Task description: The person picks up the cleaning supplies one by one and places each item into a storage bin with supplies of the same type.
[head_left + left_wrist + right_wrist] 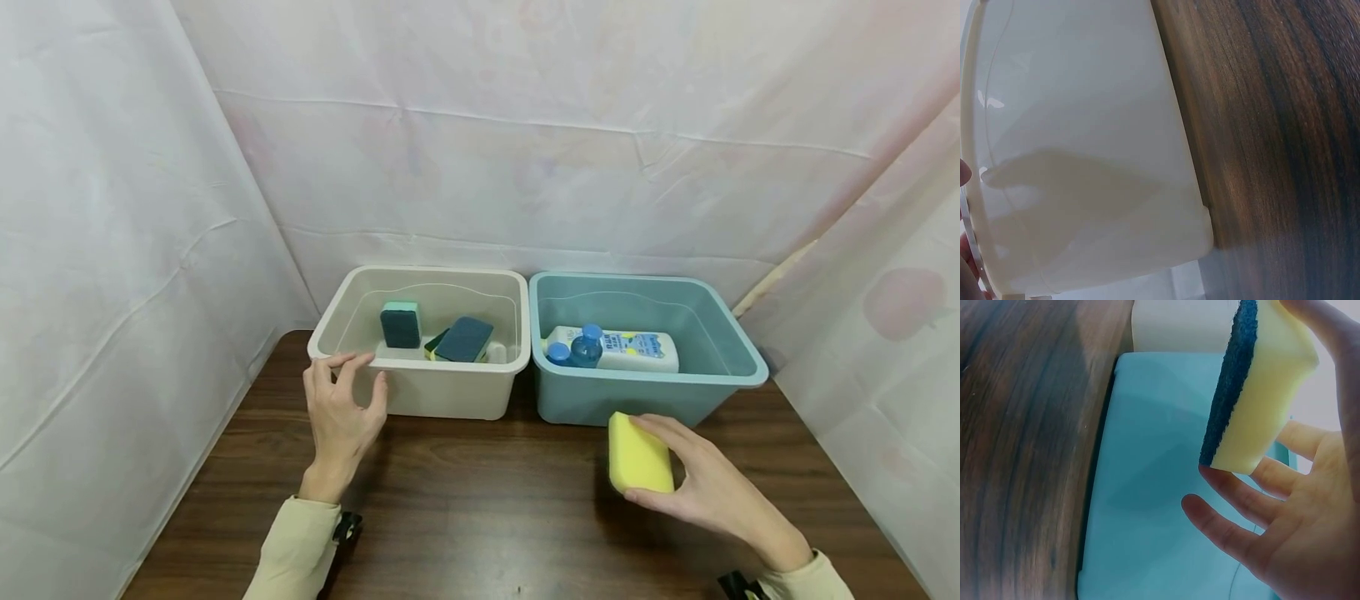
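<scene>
My right hand (705, 475) pinches a yellow sponge (639, 454) in front of the blue bin (622, 398). In the right wrist view the sponge's dark scouring layer (1230, 384) faces away from the palm, and the lower fingers spread loosely. My left hand (343, 417) is at the near left corner of the beige bin (450, 392), fingertips right at the rim and thumb apart from the fingers. Inside that bin one green-and-dark sponge (401, 325) stands on edge; a dark-topped sponge (466, 339) lies tilted over another.
The blue bin holds a white bottle (648, 352) on its side and clear blue bottles (587, 346) with blue caps. Both bins stand side by side at the back of the brown wooden table (480, 508). Pale curtains (487, 167) hang behind and at both sides.
</scene>
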A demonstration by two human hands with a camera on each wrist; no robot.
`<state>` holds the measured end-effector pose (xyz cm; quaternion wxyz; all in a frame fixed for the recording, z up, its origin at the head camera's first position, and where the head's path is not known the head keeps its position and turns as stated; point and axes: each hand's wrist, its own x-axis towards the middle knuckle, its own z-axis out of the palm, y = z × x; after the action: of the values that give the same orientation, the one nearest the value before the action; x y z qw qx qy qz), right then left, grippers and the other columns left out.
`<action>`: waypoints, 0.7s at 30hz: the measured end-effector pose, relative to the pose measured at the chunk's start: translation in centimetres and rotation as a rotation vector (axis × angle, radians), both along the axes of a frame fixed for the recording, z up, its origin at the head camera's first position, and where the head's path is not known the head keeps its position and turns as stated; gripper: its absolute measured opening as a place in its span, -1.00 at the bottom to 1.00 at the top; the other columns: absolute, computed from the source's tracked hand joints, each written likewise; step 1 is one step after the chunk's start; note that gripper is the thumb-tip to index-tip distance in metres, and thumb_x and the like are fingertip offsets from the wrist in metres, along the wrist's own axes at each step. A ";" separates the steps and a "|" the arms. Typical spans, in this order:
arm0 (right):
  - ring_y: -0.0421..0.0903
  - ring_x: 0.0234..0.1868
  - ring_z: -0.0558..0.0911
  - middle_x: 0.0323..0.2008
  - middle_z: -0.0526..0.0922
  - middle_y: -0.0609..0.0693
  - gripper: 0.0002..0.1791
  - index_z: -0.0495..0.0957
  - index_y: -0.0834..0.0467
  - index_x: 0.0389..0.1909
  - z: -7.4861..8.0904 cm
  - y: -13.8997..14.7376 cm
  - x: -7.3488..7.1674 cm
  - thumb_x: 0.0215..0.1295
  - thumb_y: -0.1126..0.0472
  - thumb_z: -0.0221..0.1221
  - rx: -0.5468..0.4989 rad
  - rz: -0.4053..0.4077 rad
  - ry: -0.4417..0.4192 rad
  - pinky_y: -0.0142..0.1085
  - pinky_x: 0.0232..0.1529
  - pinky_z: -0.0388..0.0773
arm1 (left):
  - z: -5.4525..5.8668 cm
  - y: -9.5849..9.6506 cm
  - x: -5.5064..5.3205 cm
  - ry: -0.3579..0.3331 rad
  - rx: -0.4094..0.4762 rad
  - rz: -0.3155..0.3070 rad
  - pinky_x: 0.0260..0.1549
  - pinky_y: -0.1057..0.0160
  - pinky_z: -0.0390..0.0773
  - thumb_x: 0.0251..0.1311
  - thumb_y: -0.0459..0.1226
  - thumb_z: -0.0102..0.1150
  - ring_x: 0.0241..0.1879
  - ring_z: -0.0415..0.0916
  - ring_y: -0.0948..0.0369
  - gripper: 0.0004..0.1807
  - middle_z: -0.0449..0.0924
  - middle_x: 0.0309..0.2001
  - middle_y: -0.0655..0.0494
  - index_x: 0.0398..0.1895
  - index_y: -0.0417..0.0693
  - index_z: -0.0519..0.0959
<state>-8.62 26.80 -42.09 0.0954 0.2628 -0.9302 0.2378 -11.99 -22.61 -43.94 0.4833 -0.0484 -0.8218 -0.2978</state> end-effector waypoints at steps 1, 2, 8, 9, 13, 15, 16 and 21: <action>-0.16 0.09 0.63 0.31 0.63 -0.05 0.00 0.52 0.01 0.45 0.1 0.0 0.0 -0.01 -0.28 0.61 -0.001 0.000 -0.003 -0.23 -0.02 0.66 | 0.0 0.0 0.0 -0.001 0.000 0.000 0.12 -0.30 0.36 0.17 -0.23 0.41 0.08 0.40 -0.29 -0.66 0.57 0.06 -0.30 0.01 -0.13 0.76; -0.17 0.09 0.62 0.31 0.63 -0.05 0.00 0.52 0.01 0.45 0.1 -0.1 0.0 -0.01 -0.28 0.61 -0.002 -0.001 -0.007 -0.22 -0.03 0.66 | 0.0 0.0 0.0 -0.003 0.001 0.000 0.11 -0.30 0.36 0.17 -0.23 0.41 0.08 0.40 -0.29 -0.66 0.56 0.06 -0.30 0.01 -0.13 0.76; -0.14 0.10 0.63 0.33 0.61 -0.03 0.01 0.50 0.04 0.47 0.4 -0.6 -0.1 0.03 -0.31 0.58 -0.003 -0.023 -0.025 -0.16 0.00 0.67 | 0.0 -0.1 0.2 -0.024 -0.009 0.008 0.11 -0.28 0.35 0.20 -0.21 0.38 0.08 0.39 -0.30 -0.65 0.55 0.07 -0.31 0.03 -0.13 0.75; -0.12 0.12 0.63 0.33 0.61 -0.02 0.01 0.50 0.04 0.47 0.5 -0.7 -0.1 0.04 -0.32 0.57 -0.002 -0.030 -0.028 -0.15 0.01 0.67 | -0.1 -0.1 0.2 -0.028 -0.011 0.009 0.11 -0.28 0.35 0.20 -0.20 0.38 0.09 0.38 -0.30 -0.65 0.55 0.07 -0.31 0.03 -0.13 0.75; -0.06 0.16 0.65 0.35 0.60 0.01 0.02 0.49 0.04 0.48 0.7 -1.0 -0.2 0.05 -0.34 0.55 -0.001 -0.042 -0.045 -0.11 0.02 0.67 | -0.2 -0.2 0.3 -0.045 -0.020 0.013 0.13 -0.29 0.35 0.22 -0.20 0.37 0.10 0.37 -0.30 -0.65 0.54 0.08 -0.32 0.04 -0.15 0.74; -0.05 0.16 0.64 0.36 0.59 0.01 0.01 0.49 0.05 0.48 0.8 -1.1 -0.3 0.06 -0.34 0.55 -0.001 -0.044 -0.048 -0.11 0.02 0.66 | -0.2 -0.3 0.3 -0.049 -0.023 0.014 0.13 -0.29 0.35 0.22 -0.20 0.37 0.11 0.37 -0.31 -0.64 0.54 0.08 -0.32 0.04 -0.16 0.74; -0.05 0.15 0.64 0.36 0.59 0.02 0.01 0.48 0.04 0.48 0.8 -1.2 -0.3 0.06 -0.33 0.55 -0.002 -0.044 -0.050 -0.12 0.01 0.66 | -0.2 -0.3 0.2 -0.050 -0.022 0.013 0.12 -0.29 0.35 0.22 -0.20 0.37 0.11 0.37 -0.31 -0.64 0.54 0.08 -0.32 0.04 -0.16 0.74; -0.03 0.17 0.64 0.38 0.57 0.02 0.00 0.48 0.01 0.49 0.9 -1.4 -0.3 0.08 -0.33 0.55 -0.008 -0.048 -0.056 -0.10 0.00 0.65 | -0.2 -0.3 0.2 -0.059 -0.024 0.014 0.13 -0.29 0.36 0.24 -0.17 0.35 0.12 0.37 -0.31 -0.64 0.53 0.09 -0.31 0.04 -0.16 0.73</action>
<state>-8.96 25.36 -41.15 0.0759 0.2334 -0.9375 0.2465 -11.80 -22.89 -44.14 0.4601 -0.0398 -0.8397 -0.2858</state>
